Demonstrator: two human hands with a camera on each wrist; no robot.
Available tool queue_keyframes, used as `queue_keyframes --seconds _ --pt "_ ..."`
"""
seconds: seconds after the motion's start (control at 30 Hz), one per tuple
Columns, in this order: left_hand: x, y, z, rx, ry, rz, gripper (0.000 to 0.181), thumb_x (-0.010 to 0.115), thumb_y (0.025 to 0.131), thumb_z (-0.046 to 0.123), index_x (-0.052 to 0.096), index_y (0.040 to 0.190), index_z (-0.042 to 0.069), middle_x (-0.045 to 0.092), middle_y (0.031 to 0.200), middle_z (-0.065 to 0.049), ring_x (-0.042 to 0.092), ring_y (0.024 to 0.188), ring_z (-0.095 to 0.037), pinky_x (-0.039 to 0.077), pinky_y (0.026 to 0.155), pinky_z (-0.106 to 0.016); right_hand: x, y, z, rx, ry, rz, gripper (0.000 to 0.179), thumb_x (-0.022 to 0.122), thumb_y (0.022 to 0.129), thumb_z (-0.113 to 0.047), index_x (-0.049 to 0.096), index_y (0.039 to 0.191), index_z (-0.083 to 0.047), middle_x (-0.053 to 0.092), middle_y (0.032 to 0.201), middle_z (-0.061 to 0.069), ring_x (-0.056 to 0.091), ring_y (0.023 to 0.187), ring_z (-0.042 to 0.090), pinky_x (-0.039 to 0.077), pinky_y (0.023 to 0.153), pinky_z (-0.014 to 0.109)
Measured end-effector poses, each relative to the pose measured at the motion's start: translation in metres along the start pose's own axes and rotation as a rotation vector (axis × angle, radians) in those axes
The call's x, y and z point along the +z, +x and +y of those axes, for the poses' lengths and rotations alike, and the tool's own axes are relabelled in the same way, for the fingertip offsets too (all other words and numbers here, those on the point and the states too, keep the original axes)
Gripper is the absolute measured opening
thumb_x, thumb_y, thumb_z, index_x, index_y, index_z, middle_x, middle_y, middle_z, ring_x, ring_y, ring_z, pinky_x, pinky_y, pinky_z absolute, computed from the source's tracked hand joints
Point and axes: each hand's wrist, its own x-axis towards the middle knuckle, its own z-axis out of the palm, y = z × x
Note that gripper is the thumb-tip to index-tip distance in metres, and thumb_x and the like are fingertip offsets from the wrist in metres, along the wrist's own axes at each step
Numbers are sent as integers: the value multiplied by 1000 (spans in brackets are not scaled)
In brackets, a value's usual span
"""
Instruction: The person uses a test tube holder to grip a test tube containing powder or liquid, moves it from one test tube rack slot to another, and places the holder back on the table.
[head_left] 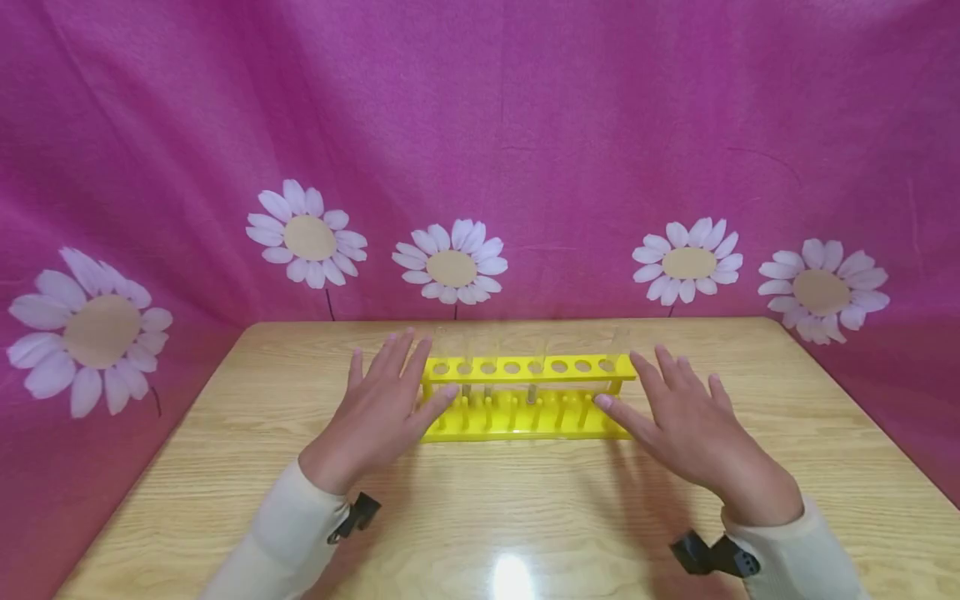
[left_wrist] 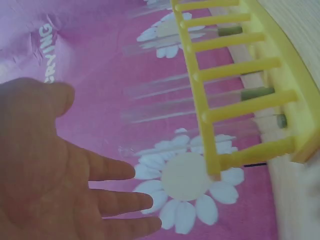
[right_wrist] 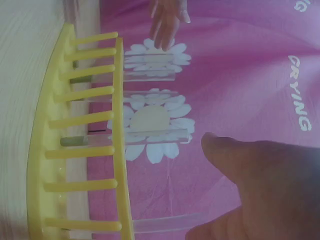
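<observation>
A yellow test tube rack stands upright on the table. Several clear test tubes sit in its holes, and some show dark greenish matter at the bottom. My left hand is at the rack's left end, fingers spread and extended. At the right end is my right hand, its fingers also spread. Both wrist views show a gap between the hand and the tubes. Whether any fingertip touches the rack's ends cannot be told from the head view.
Under the rack is a light wood-grain table. A pink cloth printed with white daisies hangs behind and at both sides. Black wrist cameras are strapped on the sleeves.
</observation>
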Motion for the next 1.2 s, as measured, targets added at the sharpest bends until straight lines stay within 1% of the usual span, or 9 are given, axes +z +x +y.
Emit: queue_keyframes --seconds 0.1,0.2,0.37,0.53,0.67,0.83,0.97,1.1,1.2 --pt "1 3 -6 -21 -42 15 76 34 97 61 21 155 14 15 160 -10 9 147 -31 -5 114 -62 1 3 4 10 5 -6 94 37 91 -71 23 151 -1 10 154 32 10 138 55 -1 105 74" --pt "3 7 -12 -18 -99 21 69 31 100 56 22 155 16 20 158 -11 13 146 -32 -2 114 -63 2 5 8 13 14 -4 93 37 91 -70 25 151 0 12 154 33 11 138 54 0 104 75" --pt "8 14 -23 -23 -201 1 61 31 102 49 24 154 17 24 157 -11 19 144 -31 9 115 -60 4 9 13 22 31 -2 91 35 92 -69 27 149 2 13 153 33 13 138 53 1 103 76" --pt "16 22 -32 -69 -301 -22 59 35 102 46 26 153 16 27 155 -9 24 142 -30 21 114 -57 6 14 19 32 29 -9 91 35 93 -68 29 147 4 17 151 34 15 138 52 5 101 77" --pt "22 26 -37 -89 -362 -32 59 34 102 46 26 153 16 28 155 -9 27 141 -31 24 113 -57 8 17 23 35 26 -9 91 34 93 -69 30 146 5 21 149 35 18 137 52 9 100 78" --pt "31 29 -43 -80 -409 18 61 30 102 52 32 150 16 35 150 -10 34 137 -32 27 112 -56 11 21 28 34 16 -3 92 35 93 -69 33 144 7 27 146 36 27 132 54 21 98 77" --pt "38 32 -45 -80 -459 72 55 34 102 48 37 147 16 42 145 -10 41 132 -29 33 109 -53 13 25 31 60 22 -36 95 38 91 -71 32 144 8 25 146 37 30 128 57 29 95 75" --pt "43 34 -46 -90 -528 81 49 38 103 43 38 145 18 45 143 -8 43 131 -26 34 110 -50 14 27 34 75 40 -68 100 41 88 -73 30 144 8 24 146 38 29 127 58 31 96 74" --pt "47 36 -48 -85 -570 74 47 38 103 41 40 144 19 46 142 -8 43 130 -25 34 110 -49 15 28 38 79 52 -76 101 45 87 -73 29 144 9 27 144 37 32 127 56 33 96 71"
